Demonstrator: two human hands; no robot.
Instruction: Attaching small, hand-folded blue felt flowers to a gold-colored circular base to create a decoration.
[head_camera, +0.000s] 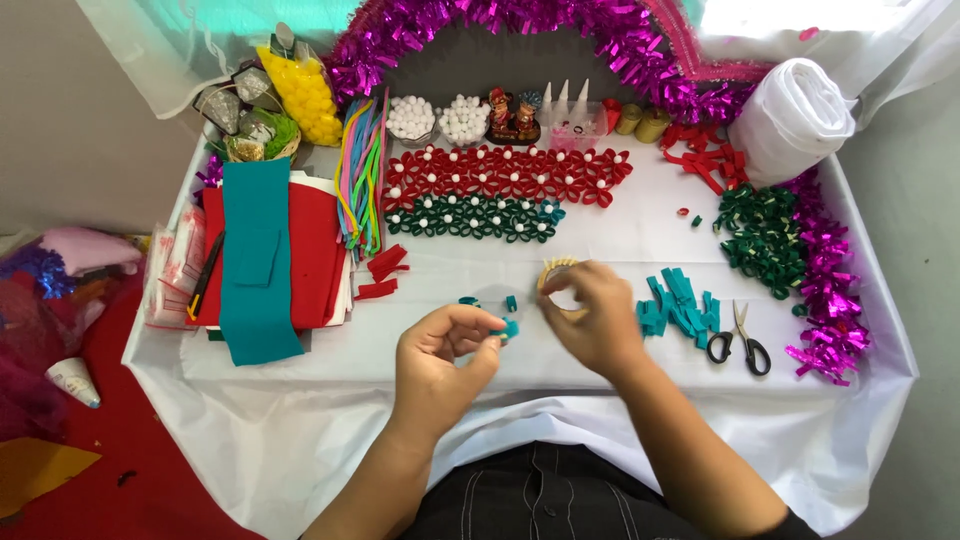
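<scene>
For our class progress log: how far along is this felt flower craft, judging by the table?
Done: a row of red felt flowers with white centres and a shorter row of dark green ones. In hand: the left hand pinches a small teal felt loop; the right hand is on a yellowish tape roll. Left: a pile of cut teal felt strips and loose green loops.
</scene>
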